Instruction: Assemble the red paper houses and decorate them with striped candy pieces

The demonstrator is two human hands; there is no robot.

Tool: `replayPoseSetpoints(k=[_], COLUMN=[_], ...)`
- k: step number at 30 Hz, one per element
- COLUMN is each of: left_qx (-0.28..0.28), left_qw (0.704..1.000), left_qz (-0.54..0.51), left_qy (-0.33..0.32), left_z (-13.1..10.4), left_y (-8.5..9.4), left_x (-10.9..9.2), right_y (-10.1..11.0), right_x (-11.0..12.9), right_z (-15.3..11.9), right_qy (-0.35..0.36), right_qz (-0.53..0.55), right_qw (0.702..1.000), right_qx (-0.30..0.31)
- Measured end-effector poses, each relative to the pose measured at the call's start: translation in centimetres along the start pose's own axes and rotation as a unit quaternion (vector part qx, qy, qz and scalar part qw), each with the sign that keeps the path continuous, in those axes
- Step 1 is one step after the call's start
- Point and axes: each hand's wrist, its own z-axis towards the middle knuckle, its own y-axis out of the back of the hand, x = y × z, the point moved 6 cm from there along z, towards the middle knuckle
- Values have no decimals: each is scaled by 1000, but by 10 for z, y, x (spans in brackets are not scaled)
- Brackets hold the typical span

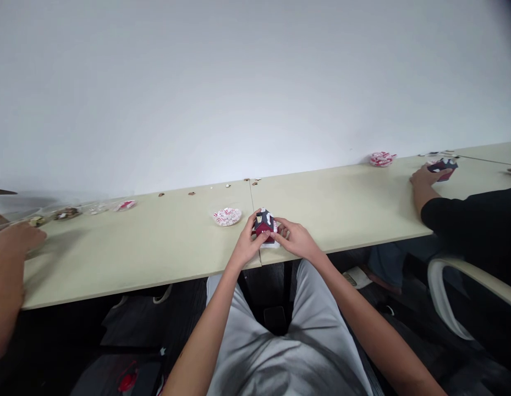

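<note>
Where the half-curled left hand [244,246] and right hand [297,237] grip it from both sides, I see a miniature house [264,226], dark-red walled, its dark roof patched white.

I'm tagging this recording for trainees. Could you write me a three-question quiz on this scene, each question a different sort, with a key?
1. True or false: the camera wearer's left hand and right hand both touch the small house.

2. Where is the nearest red-and-white heap, seen by the wearer?
A) Right of that house
B) On its roof
C) Left of it and farther from the wearer

3. Short answer: what does the co-worker's hand at the far right hold?

Key:
1. True.
2. C.
3. A similar house, with a dark roof and reddish walls.
</note>
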Motion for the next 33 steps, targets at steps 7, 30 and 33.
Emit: replayPoseSetpoints(k=[7, 30, 33], left_qx=[2, 31, 33], left_qw=[1000, 999, 999], left_qz=[-5, -33, -35], left_qy=[3, 0, 4], left_z=[0, 2, 2], left_y=[-1, -3, -3], left_x=[2, 7, 7], right_y=[-2, -8, -8], right_x=[-8, -16, -16], right_z=[0, 1, 2], right_qy=[-15, -30, -33], right_qz=[100, 191, 197], right_qw=[995, 981, 980], right_qx=[2, 23, 26])
